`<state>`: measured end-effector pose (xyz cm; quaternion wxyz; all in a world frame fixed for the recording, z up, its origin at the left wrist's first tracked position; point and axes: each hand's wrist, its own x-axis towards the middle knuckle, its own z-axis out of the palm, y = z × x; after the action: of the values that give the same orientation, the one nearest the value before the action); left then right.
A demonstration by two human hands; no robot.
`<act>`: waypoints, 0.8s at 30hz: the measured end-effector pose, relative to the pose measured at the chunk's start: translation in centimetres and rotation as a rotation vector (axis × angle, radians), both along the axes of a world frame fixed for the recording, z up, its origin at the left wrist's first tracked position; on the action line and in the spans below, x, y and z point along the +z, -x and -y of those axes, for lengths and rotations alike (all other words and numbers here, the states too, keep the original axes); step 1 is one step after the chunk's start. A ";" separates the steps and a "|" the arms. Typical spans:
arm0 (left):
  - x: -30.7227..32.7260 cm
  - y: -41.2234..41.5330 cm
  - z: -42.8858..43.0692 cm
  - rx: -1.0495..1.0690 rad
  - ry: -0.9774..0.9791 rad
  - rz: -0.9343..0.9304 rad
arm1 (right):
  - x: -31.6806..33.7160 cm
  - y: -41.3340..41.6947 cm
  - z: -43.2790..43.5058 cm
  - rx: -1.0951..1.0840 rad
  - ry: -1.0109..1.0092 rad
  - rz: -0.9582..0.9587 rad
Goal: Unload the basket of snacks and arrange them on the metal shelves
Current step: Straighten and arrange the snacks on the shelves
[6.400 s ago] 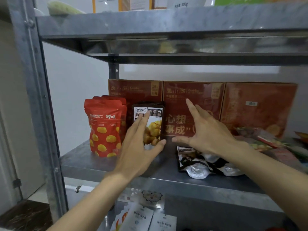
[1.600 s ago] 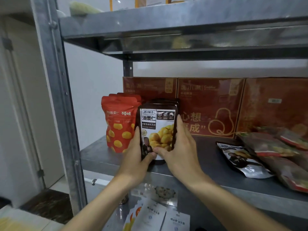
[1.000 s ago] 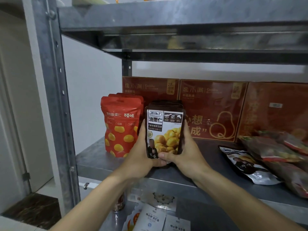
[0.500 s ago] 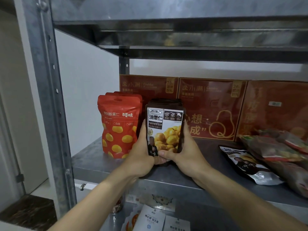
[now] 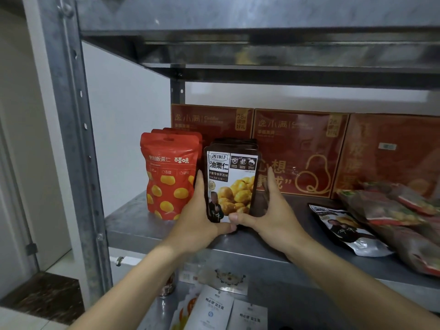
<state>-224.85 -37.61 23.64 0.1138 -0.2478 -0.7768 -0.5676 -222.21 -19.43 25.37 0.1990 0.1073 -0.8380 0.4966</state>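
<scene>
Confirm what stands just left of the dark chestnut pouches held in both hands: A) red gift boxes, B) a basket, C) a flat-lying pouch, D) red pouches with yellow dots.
D: the red pouches stand upright beside the dark pouches on the left hand side; the gift boxes are behind, the flat pouch lies to the right.

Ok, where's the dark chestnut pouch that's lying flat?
Head view, right of centre on the shelf: the flat dark pouch lies face up between the standing dark pouches and the reddish packet pile.
</scene>
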 end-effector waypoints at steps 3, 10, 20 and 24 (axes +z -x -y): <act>0.2 -1.4 0.3 0.060 0.065 0.009 | 0.8 -1.4 -0.7 -0.046 -0.142 -0.050; 1.2 -8.4 -0.7 0.390 0.230 -0.286 | 2.6 -6.1 -3.9 -0.148 -0.377 -0.210; 3.2 -10.0 -12.9 0.177 0.177 -0.121 | 3.9 -9.4 -11.3 -0.222 -0.410 -0.235; 3.0 -8.0 -15.9 0.132 0.243 0.007 | 3.5 -9.0 -13.0 -0.227 -0.427 -0.132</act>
<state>-216.82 -21.68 26.67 0.1171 -0.2061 -0.8548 -0.4616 -213.24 -6.42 28.89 0.2807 0.0846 -0.9158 0.2746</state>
